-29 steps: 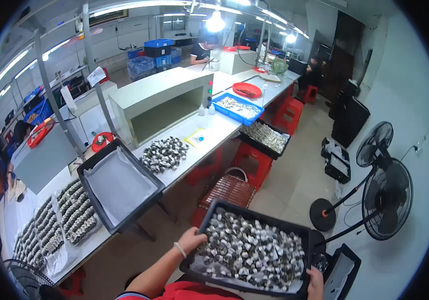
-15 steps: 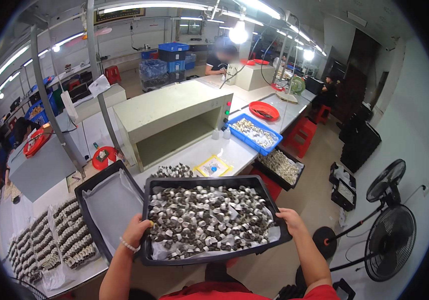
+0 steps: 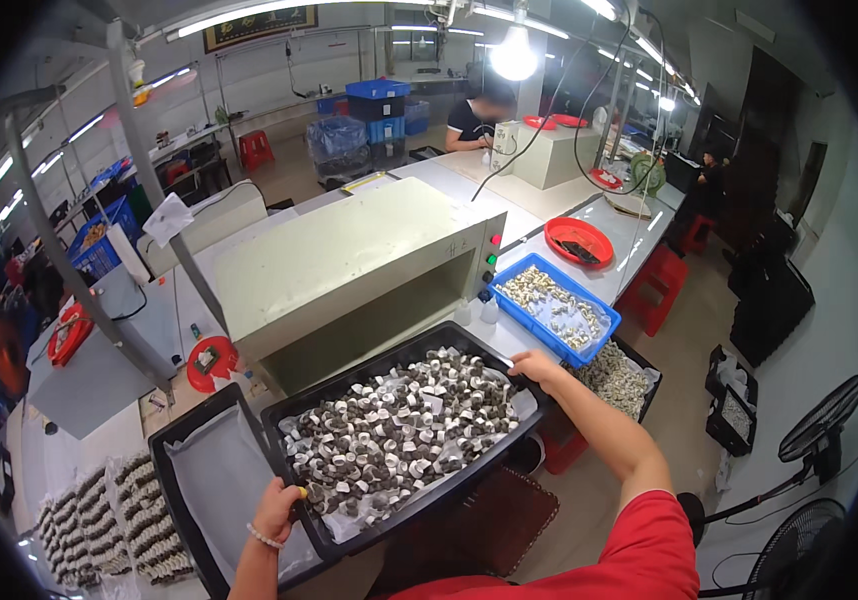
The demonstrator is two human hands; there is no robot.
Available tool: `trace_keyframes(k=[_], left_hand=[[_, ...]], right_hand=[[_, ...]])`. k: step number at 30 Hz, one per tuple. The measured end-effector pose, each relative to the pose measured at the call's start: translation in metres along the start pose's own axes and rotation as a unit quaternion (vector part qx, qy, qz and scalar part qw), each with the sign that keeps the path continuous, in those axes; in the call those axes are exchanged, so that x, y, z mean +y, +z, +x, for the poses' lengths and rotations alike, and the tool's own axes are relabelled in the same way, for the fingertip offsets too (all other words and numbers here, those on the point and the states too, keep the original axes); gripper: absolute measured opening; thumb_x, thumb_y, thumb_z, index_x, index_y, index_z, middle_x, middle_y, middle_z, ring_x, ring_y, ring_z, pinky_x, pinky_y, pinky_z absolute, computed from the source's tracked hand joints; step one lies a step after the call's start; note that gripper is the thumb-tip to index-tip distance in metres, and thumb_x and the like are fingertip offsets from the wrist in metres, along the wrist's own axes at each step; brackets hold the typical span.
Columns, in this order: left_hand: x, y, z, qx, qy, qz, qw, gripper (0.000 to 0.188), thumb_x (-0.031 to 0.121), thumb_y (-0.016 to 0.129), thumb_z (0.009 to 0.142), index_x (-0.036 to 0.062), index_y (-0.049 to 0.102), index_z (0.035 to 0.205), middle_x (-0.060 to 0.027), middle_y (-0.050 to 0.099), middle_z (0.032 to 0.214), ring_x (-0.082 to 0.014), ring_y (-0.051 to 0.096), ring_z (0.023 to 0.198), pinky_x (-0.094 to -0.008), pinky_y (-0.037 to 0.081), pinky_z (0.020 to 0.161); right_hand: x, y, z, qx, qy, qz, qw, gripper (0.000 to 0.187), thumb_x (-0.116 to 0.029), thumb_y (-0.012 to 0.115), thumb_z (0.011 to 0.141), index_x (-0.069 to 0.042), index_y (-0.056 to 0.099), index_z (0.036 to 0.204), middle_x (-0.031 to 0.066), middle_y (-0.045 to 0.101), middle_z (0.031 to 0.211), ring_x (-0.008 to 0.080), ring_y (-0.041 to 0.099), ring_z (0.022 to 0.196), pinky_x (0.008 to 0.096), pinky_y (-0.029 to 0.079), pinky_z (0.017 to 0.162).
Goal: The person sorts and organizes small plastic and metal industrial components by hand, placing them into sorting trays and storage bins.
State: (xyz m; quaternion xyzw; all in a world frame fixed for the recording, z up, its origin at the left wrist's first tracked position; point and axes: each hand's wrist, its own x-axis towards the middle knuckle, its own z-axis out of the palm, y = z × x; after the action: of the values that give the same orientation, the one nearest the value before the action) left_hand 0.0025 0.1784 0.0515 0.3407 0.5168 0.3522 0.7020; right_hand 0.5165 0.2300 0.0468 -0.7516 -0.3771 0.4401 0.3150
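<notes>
My left hand (image 3: 277,508) grips the near left corner of a black tray (image 3: 449,474), wearing a beaded bracelet at the wrist. The far right end of that tray is in the grip of my right hand (image 3: 537,367). A white liner covers the tray's bottom, heaped with many small dark and white ring-like pieces (image 3: 399,430). The tray sits at a slant, its right end farther from me. Beneath my left hand, a second black tray (image 3: 171,500) holds just a white liner sheet (image 3: 234,485); the full tray overlaps its right side.
A cream box-shaped machine (image 3: 349,260) with an open front stands behind the tray. To the right are a blue tray of small pale pieces (image 3: 554,310), a red dish (image 3: 579,243) and a red stool (image 3: 654,290). Rows of stacked pieces (image 3: 114,520) lie at left; black fans (image 3: 819,450) stand right.
The full tray has turned, its right end swinging away from me toward the machine, and my right hand has gone with it. The heap beside the yellow-edged packet is now hidden. The view has shifted.
</notes>
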Motion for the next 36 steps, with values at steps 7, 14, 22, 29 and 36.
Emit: trace_keyframes(k=[7, 14, 22, 29, 36], left_hand=[[0.047, 0.023, 0.055, -0.001, 0.003, 0.016, 1.000, 0.025, 0.003, 0.056, 0.070, 0.0026, 0.044, 0.092, -0.0048, 0.052, 0.081, -0.0118, 0.051, 0.068, -0.0225, 0.043, 0.058], [0.044, 0.039, 0.069, 0.020, 0.026, -0.004, 0.999, 0.027, 0.001, 0.049, 0.071, 0.0012, 0.046, 0.097, -0.0079, 0.057, 0.089, -0.0158, 0.057, 0.076, -0.0261, 0.047, 0.068], [0.050, 0.069, 0.122, 0.041, 0.031, 0.025, 0.998, 0.026, 0.003, 0.047, 0.071, -0.0009, 0.047, 0.097, -0.0069, 0.055, 0.086, -0.0146, 0.054, 0.074, -0.0256, 0.046, 0.068], [0.040, 0.047, 0.138, 0.059, 0.036, 0.021, 0.997, 0.026, 0.001, 0.047, 0.072, -0.0018, 0.046, 0.098, -0.0090, 0.057, 0.093, -0.0158, 0.057, 0.081, -0.0265, 0.046, 0.075], [0.031, 0.007, 0.184, 0.088, 0.062, 0.077, 0.991, 0.042, 0.007, 0.052, 0.071, -0.0070, 0.041, 0.109, -0.0131, 0.053, 0.103, -0.0193, 0.054, 0.092, -0.0281, 0.041, 0.083]], right_hand=[[-0.034, 0.007, 0.104, 0.038, -0.049, -0.024, 0.998, 0.039, -0.009, 0.069, 0.060, 0.001, 0.064, 0.097, 0.0151, 0.064, 0.093, 0.0236, 0.058, 0.087, 0.0306, 0.043, 0.079], [-0.019, 0.015, 0.129, 0.053, -0.051, -0.007, 0.997, 0.036, -0.006, 0.069, 0.060, 0.002, 0.065, 0.095, 0.0091, 0.064, 0.086, 0.0176, 0.058, 0.078, 0.0279, 0.044, 0.073], [0.005, -0.011, 0.143, 0.062, -0.057, 0.079, 0.993, 0.033, -0.002, 0.066, 0.061, 0.001, 0.065, 0.094, 0.0063, 0.063, 0.079, 0.0142, 0.056, 0.066, 0.0264, 0.044, 0.063], [-0.010, -0.007, 0.145, 0.019, -0.066, 0.138, 0.988, 0.037, 0.001, 0.064, 0.060, 0.004, 0.063, 0.097, 0.0066, 0.063, 0.081, 0.0146, 0.057, 0.069, 0.0263, 0.045, 0.064], [-0.032, 0.030, 0.186, 0.012, -0.057, 0.151, 0.987, 0.039, 0.005, 0.062, 0.062, 0.001, 0.062, 0.101, 0.0056, 0.063, 0.078, 0.0142, 0.057, 0.065, 0.0264, 0.046, 0.062]])
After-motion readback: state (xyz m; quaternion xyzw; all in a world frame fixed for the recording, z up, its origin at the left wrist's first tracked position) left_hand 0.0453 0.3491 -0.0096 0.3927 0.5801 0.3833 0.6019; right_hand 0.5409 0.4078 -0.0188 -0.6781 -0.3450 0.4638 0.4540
